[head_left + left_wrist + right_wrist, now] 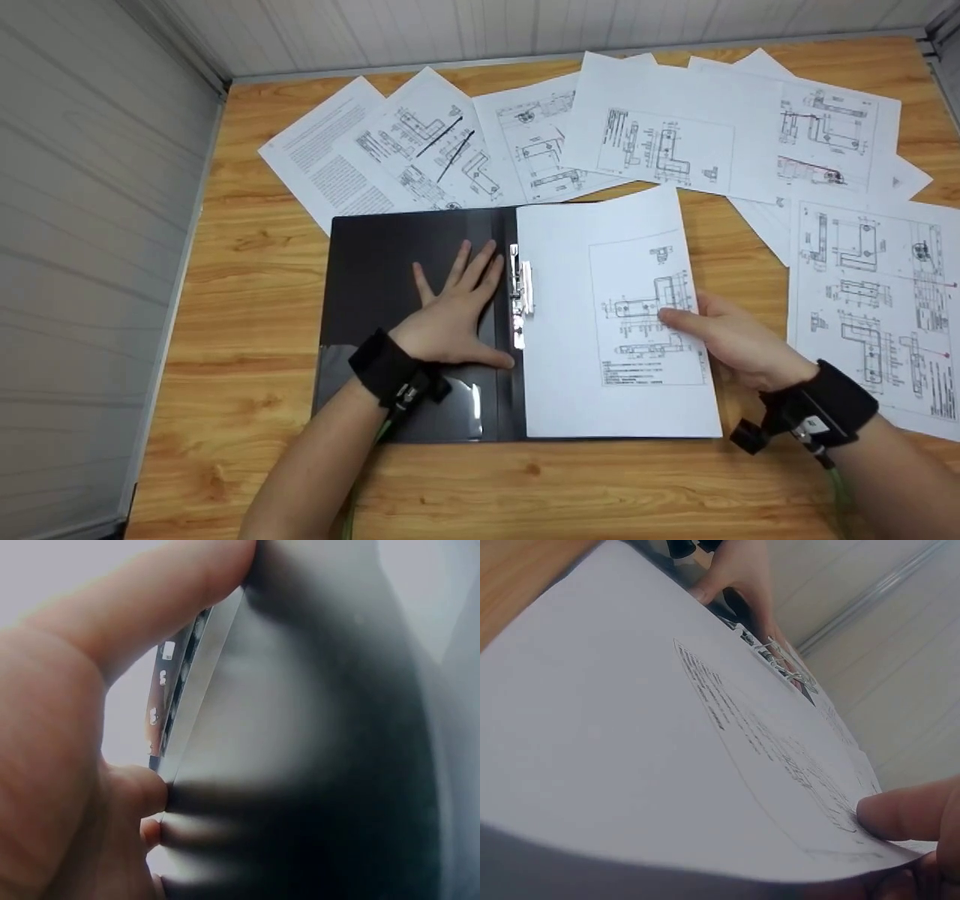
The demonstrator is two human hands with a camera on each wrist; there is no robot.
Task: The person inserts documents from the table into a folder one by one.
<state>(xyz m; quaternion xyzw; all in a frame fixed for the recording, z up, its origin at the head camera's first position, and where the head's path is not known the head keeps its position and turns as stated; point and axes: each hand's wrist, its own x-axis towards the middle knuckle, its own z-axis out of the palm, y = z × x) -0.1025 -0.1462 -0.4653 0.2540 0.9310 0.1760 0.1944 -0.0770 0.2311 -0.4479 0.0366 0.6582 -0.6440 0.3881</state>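
Observation:
A black folder [405, 255] lies spread flat on the wooden table. Along its spine runs a metal clip [523, 289]. My left hand [454, 315] presses on the folder's left cover with fingers spread, the thumb reaching the spine; in the left wrist view its thumb and fingers rest on the dark cover. A white sheet with a printed part drawing [570, 337] covers the right side, its left edge along the clip. With thumb on top and fingers beneath, my right hand [739, 337] pinches the sheet's right edge, which bows upward in the right wrist view.
Loose printed sheets [420, 150] fan out behind the folder, some with black strokes. More drawings [675, 127] overlap at the back right, and another sheet [870, 300] lies beside my right forearm. Grey panels [90, 225] border the wooden table [240, 300] at the left and back.

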